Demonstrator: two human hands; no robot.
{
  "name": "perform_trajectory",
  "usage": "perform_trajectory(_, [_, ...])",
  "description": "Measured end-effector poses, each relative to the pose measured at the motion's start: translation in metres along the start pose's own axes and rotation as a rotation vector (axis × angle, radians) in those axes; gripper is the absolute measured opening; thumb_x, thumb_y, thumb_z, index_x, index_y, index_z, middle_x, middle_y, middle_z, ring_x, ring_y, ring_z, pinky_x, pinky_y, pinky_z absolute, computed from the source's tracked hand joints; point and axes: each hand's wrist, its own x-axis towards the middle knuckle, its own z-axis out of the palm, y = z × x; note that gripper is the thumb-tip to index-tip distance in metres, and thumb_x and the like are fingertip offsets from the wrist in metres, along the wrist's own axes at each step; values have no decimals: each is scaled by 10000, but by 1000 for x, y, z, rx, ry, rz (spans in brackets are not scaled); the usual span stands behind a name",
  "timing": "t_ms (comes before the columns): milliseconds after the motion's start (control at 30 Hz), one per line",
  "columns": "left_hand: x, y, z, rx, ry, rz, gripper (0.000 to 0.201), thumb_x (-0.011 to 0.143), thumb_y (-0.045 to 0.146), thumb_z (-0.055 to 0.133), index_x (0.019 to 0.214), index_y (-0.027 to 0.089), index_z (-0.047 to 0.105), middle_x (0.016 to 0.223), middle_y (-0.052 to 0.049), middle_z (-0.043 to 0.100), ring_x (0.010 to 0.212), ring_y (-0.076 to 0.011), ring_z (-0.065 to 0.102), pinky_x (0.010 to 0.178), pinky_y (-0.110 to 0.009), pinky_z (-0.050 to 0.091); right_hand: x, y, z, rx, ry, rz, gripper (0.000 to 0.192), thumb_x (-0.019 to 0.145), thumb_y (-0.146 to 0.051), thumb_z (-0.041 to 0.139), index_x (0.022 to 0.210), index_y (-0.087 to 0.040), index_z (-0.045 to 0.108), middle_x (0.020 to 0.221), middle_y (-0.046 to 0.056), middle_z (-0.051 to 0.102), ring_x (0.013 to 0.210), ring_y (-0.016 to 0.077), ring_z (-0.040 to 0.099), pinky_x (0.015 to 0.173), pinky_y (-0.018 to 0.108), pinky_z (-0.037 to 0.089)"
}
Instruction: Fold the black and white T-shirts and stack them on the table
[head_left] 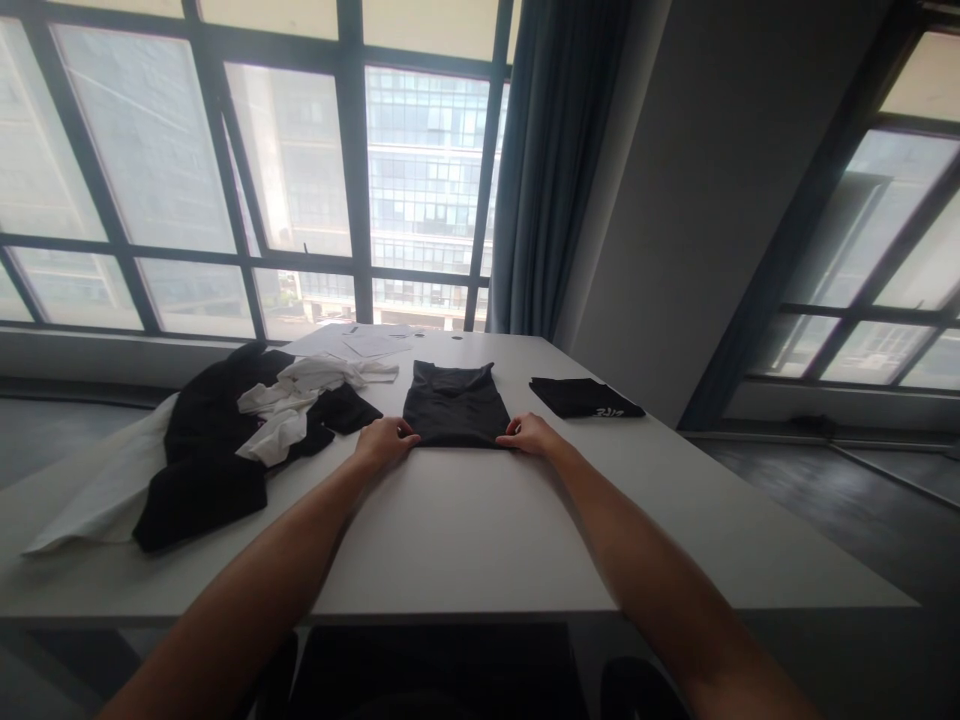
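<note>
Surface (465,520): white, carries all. Heap of clothes (225,440) beyond left hand (384,442). Folded dark garment (454,405) lies between both hands; soft, light, limp. Left fingers and right hand (531,435) fingers pinch its near corners; best hold there.

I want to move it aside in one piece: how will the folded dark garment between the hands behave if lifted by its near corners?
The folded dark garment is soft cloth, so it would probably sag and unfold. It looks light. The left hand and right hand pinch only its near corners.
</note>
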Motion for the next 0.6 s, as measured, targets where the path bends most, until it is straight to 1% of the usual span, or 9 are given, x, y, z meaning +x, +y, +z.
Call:
perform_trajectory(133, [5, -4, 3, -20, 11, -18, 280, 795, 419, 682, 995, 243, 769, 1094, -79, 736, 1037, -265, 659, 863, -318, 480, 3, 2, 0, -18, 36, -35, 281, 691, -341, 797, 905, -166, 747, 837, 38, 717, 718, 136, 640, 635, 205, 445])
perform_trajectory(233, [11, -8, 5, -88, 33, 10, 232, 788, 312, 706, 984, 212, 781, 1032, -77, 752, 979, -226, 681, 836, -267, 493, 5, 4, -3, -64, 97, -53, 233, 686, -297, 785, 881, -174, 755, 865, 46, 721, 783, 157, 647, 654, 215, 446])
perform_trajectory(333, [14, -10, 6, -132, 48, 40, 212, 785, 246, 702, 966, 179, 790, 972, -77, 763, 942, -210, 692, 835, -244, 496, 7, 5, -6, -69, 129, -43, 210, 682, -274, 778, 868, -179, 754, 856, 44, 722, 786, 161, 650, 655, 219, 449])
perform_trajectory(433, [13, -9, 2, -146, 54, 40, 202, 783, 236, 695, 949, 175, 794, 951, -74, 767, 928, -212, 694, 831, -252, 500, 8, 5, -6, -23, 99, -13, 238, 652, -284, 809, 852, -169, 748, 796, 39, 717, 727, 152, 653, 643, 217, 455])
perform_trajectory(500, [11, -9, -2, -146, 36, 41, 209, 792, 248, 687, 958, 175, 791, 943, -73, 765, 919, -208, 693, 828, -255, 499, 6, 6, -6, -9, 57, 8, 261, 637, -299, 825, 846, -165, 746, 763, 36, 713, 701, 149, 655, 639, 215, 459])
perform_trajectory(600, [5, -7, -7, -77, -12, 42, 217, 802, 301, 682, 959, 194, 787, 939, -73, 751, 934, -227, 684, 836, -285, 503, 2, 5, -9, -85, 2, 22, 224, 680, -326, 794, 844, -180, 745, 784, 40, 720, 748, 167, 667, 661, 227, 464])
